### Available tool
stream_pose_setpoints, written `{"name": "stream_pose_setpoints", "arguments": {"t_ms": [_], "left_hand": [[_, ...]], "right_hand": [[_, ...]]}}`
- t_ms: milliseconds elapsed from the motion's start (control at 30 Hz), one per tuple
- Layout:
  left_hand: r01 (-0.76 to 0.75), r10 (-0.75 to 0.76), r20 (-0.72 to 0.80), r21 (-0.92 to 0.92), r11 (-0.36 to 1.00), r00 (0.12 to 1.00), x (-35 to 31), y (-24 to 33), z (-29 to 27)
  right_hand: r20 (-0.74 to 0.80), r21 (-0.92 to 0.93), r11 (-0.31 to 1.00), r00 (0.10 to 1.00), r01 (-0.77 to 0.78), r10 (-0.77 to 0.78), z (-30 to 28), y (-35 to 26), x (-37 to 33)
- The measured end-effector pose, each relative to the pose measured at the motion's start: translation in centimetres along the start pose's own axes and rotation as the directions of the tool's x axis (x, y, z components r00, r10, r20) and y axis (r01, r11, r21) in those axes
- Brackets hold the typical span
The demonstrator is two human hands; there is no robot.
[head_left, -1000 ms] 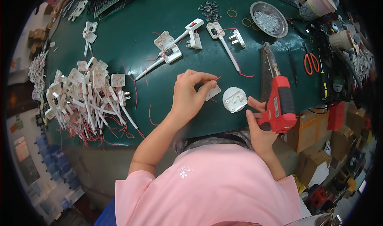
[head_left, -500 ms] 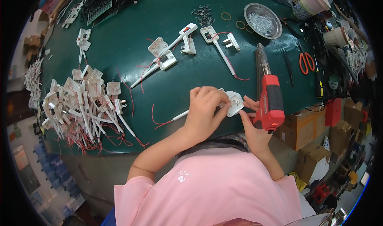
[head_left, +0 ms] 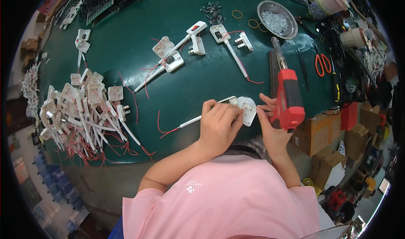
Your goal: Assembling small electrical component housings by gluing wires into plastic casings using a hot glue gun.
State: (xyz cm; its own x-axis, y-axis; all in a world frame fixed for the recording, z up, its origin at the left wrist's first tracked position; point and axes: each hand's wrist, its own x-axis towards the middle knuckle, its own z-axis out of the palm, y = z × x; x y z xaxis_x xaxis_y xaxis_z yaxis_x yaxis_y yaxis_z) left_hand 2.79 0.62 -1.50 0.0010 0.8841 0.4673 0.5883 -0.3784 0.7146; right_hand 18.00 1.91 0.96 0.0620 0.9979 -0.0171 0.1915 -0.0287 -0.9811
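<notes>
Near the table's front edge, my left hand (head_left: 220, 123) is closed, its thumb and fingertips pinching the left side of a white plastic plug housing (head_left: 249, 113). My right hand (head_left: 273, 123) grips the right edge of the same housing between thumb and fingers. A white tube (head_left: 190, 121) with red wires at its end runs out to the left from under my left hand. Beyond that hand shows the rim of another white housing part (head_left: 230, 100). A red-and-black power tool (head_left: 291, 99) with a metal shaft partly hides my right hand.
A pile of white plug assemblies (head_left: 90, 108) with red wires lies on the left. More wired assemblies (head_left: 168, 59) lie ahead. Small black parts (head_left: 213, 13), a metal bowl (head_left: 258, 19) of small clear pieces, orange-handled scissors (head_left: 323, 66) and a yellow-black screwdriver (head_left: 336, 87) lie farther off.
The left fingers have shifted slightly down, uncovering more of the housing parts. The right fingers have closed in at the housing's edge. The whole view has shifted slightly.
</notes>
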Motion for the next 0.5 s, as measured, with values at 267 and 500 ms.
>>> {"name": "stream_pose_setpoints", "arguments": {"t_ms": [267,500], "left_hand": [[0.003,-0.003,0.001,-0.067,0.998,1.0,-0.3,-0.3,0.1],[0.019,-0.021,-0.01,-0.119,0.993,1.0,-0.2,-0.2,0.6]], "right_hand": [[0.025,0.058,0.998,0.999,0.029,-0.031,-7.5,-4.2,-3.2],[0.088,-0.05,0.966,0.962,-0.255,0.258,-10.7,-9.2,-6.9]]}}
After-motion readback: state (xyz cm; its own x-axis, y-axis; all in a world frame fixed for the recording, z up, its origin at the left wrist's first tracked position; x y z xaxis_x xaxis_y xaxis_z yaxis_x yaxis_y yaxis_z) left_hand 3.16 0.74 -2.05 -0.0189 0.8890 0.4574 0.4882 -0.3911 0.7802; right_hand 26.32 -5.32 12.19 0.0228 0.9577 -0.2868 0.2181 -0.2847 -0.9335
